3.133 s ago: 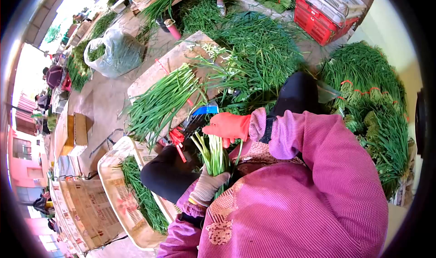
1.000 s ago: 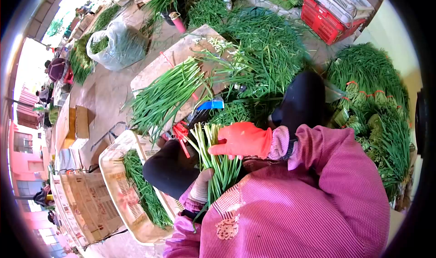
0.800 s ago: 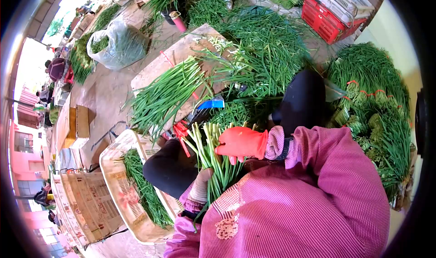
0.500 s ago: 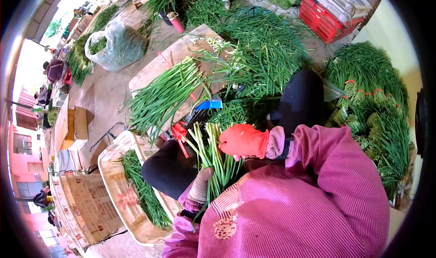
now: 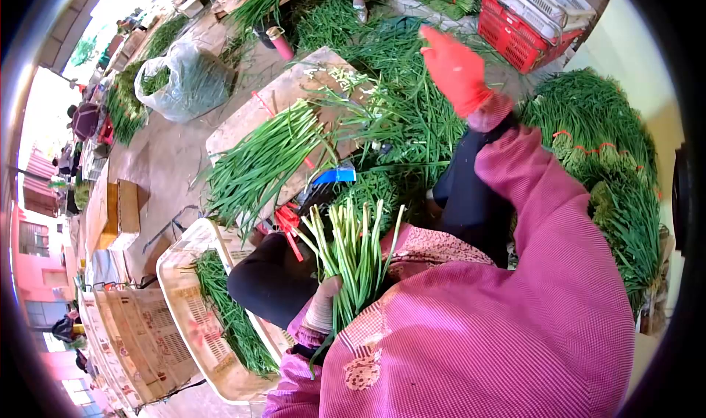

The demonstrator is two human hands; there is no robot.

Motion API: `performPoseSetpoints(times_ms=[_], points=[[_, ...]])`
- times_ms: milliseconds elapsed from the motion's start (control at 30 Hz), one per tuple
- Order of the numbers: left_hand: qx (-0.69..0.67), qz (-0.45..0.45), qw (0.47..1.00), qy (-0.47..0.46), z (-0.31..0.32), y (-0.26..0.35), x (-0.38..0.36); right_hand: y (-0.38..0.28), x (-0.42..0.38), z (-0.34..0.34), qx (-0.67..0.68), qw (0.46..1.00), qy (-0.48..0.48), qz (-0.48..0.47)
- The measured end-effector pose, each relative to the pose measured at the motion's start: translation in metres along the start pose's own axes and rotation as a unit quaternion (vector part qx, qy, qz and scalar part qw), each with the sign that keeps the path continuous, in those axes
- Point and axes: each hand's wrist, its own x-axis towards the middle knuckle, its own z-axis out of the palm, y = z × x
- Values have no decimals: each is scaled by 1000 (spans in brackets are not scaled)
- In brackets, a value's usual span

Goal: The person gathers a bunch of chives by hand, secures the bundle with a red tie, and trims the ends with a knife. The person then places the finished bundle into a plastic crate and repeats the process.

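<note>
My left hand (image 5: 323, 300), in a pale glove, is closed round a bunch of garlic chives (image 5: 351, 252) at my lap. The pale stem ends point up and fan apart; the leaves hang toward my sleeve. My right hand (image 5: 454, 68), in an orange glove, is raised over the far side of a big heap of loose chives (image 5: 404, 101). Its fingers stretch forward with nothing visible in them. A wooden board (image 5: 243, 127) before me bears a laid-out bundle of chives (image 5: 268, 160). Red ties (image 5: 288, 223) hang by my knee, near a blue object (image 5: 335, 175).
A plastic crate (image 5: 213, 330) with chives stands at my left. Tied bundles (image 5: 607, 168) are stacked at my right. Red (image 5: 518, 32) and white crates (image 5: 544, 6) stand at the back right. A clear plastic bag (image 5: 184, 87) and pink flask (image 5: 280, 44) are farther off.
My right hand has left the bunch and swung up and forward over the heap. My left hand still holds the chives, whose stem ends now spread wider.
</note>
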Motion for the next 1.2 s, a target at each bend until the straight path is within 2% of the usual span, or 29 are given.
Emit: performPoseSetpoints(times_ms=[33,67,100,133,167,200,233,267,300,333,367,400,433,467,567,633,667,767,833,900,967,1000,1100,1167,1200], points=[[13,2,1000,6,-1,1,-1,11,8,-8,-107,986,99,-84],[-2,2,1000,13,-4,-1,0,18,12,-12,-211,943,196,-166],[-47,-3,999,-19,-2,0,1,7,-1,-21,-121,989,16,-89],[-64,5,998,-20,3,2,0,-8,-24,-29,-24,986,-166,-8],[-81,13,996,-20,10,5,-2,-26,-30,-41,47,908,-412,52],[-66,17,997,-33,8,7,-1,-16,-69,-3,89,885,-452,-64],[-66,20,997,-32,9,8,0,-45,-84,-23,228,724,-650,36],[-42,40,997,-47,12,9,2,-72,-140,-11,387,556,-723,136],[-18,57,996,-61,13,8,2,-86,-157,-2,490,467,-716,169],[70,39,996,-28,7,10,0,-99,-174,7,575,358,-706,206],[157,19,987,5,4,13,-3,-112,-173,9,583,353,-695,230],[194,42,980,17,8,9,-4,-125,-172,11,592,347,-682,253],[230,67,971,29,20,10,-5,-143,-162,-2,639,365,-637,230],[206,93,974,11,30,14,-5,-149,-162,8,648,370,-629,219],[230,86,969,19,35,19,-7,-159,-157,4,665,370,-619,196],[230,95,968,10,30,15,-3,-167,-161,9,691,354,-580,247],[198,99,975,9,39,18,-5,-167,-165,11,681,310,-584,314],[155,132,979,-4,47,19,-4,-166,-166,5,697,305,-556,336],[120,127,985,-4,55,26,-4,-165,-166,9,704,311,-558,309],[160,128,979,-13,51,26,-3,-164,-166,14,711,320,-561,279],[127,65,989,-27,40,22,1,-167,-165,18,718,326,-574,222],[110,52,992,-20,42,23,-1,-171,-163,9,713,331,-571,235],[79,16,995,-59,41,25,-1,-188,-142,-26,721,291,-577,249],[86,22,992,-86,46,36,-3,-194,-135,-29,730,294,-569,240],[91,24,989,-113,48,44,-4,-195,-128,-33,742,313,-555,209]])
